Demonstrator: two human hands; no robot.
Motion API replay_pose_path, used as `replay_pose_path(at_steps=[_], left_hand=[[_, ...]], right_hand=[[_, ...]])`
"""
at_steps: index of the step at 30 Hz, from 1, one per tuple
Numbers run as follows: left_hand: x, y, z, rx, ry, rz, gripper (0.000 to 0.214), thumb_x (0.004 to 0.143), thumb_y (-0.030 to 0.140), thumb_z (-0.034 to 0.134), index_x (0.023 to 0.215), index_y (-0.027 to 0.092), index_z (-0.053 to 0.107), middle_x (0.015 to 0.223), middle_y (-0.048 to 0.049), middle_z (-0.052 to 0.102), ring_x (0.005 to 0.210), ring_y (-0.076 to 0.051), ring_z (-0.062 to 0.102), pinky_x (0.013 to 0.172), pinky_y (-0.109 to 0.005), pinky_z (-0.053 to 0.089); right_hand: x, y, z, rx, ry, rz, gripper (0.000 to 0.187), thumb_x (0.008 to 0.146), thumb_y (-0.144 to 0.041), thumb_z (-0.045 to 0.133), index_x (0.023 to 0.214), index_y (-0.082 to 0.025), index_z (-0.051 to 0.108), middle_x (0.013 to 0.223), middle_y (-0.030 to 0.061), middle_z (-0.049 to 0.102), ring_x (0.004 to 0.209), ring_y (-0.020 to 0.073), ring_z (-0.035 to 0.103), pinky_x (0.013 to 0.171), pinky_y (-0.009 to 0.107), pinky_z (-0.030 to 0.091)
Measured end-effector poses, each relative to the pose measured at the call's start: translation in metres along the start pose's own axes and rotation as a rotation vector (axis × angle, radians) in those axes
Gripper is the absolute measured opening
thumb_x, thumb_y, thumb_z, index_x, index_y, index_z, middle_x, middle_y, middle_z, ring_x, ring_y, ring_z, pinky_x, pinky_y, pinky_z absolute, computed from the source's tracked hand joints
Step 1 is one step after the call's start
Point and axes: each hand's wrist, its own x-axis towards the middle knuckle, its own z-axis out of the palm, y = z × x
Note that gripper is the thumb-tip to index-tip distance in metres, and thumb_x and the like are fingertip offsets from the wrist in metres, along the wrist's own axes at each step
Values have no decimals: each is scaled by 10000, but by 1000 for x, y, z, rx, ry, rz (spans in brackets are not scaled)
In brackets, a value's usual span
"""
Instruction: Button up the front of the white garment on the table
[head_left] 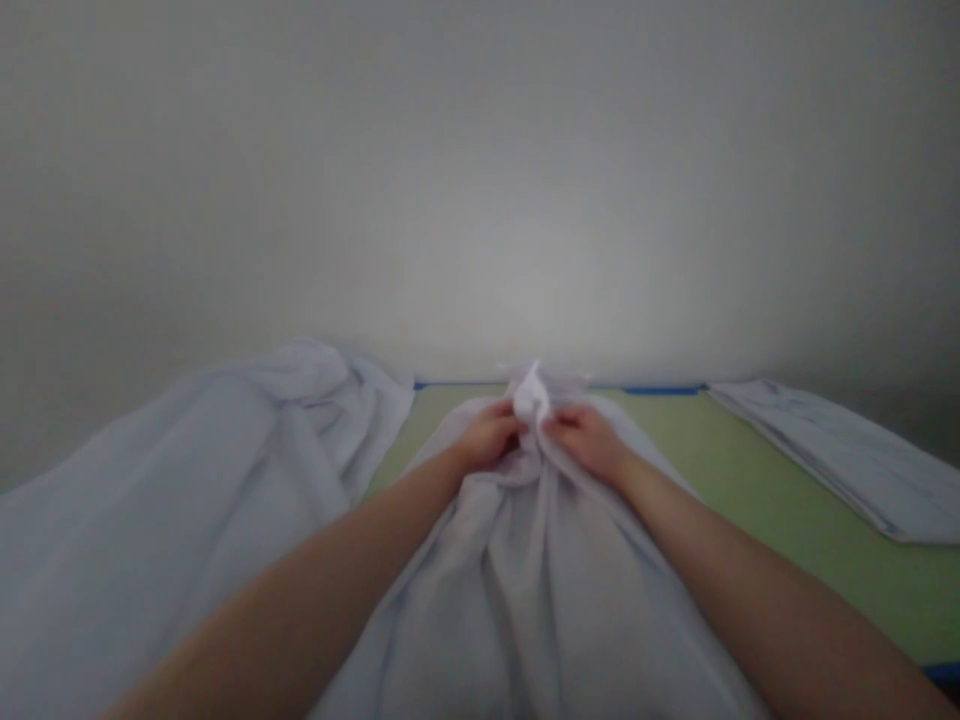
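Observation:
A large white cloth hangs in folds toward me from the middle of the table. Its far end is gathered into a bunch between my two hands. My left hand grips the bunch from the left, its fingers closed in the fabric. On the opposite side my right hand pinches the same cloth, fingertips partly hidden in the folds. Both arms reach forward, and the hands are a short gap apart.
A loose heap of white fabric covers the left side. Flat folded white cloth lies at the right on the green tabletop, which has blue edging. A plain pale wall rises behind.

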Motion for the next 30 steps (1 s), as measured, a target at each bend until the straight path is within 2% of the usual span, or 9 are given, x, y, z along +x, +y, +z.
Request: replay_pose_path(at_steps=[3,11,17,21,27,30], left_hand=[[0,-2,-4,15,-5,-23,383,587,239,678,947,127,615,774,-39,634,605,-119,564,547,-220,424],[-12,9,-8,438,73,-71,295,612,390,705,731,124,662,611,-18,618,564,-121,534,497,-206,378],[-13,12,-8,447,70,-29,193,596,286,713,732,160,661,649,-15,645,603,-128,559,534,-201,396],[-10,7,-10,421,37,6,135,614,231,681,735,180,651,666,-8,646,610,-121,566,550,-197,401],[-5,-1,-15,389,-51,34,156,649,249,646,770,163,598,683,1,617,602,-107,556,547,-196,409],[-4,-3,-14,415,-60,56,181,655,265,653,771,148,578,699,-7,612,623,-108,560,570,-202,421]], right_hand=[[3,1,-1,-77,15,-35,350,769,-449,533,807,-131,672,746,22,634,668,137,533,619,235,409],[9,13,1,-247,35,-54,312,761,-427,537,682,-132,602,599,-21,529,551,87,417,525,202,329],[6,14,2,-297,-107,-79,240,700,-373,607,693,-133,618,598,-29,527,540,80,418,506,194,301],[6,16,5,-433,-41,-77,244,713,-377,584,671,-140,626,579,-21,542,527,89,437,499,201,287],[5,16,13,-605,127,-55,171,712,-293,551,665,-154,639,614,11,605,563,118,499,529,219,298],[4,17,15,-621,141,-50,156,703,-272,551,719,-161,660,676,28,643,602,135,528,556,226,321]])
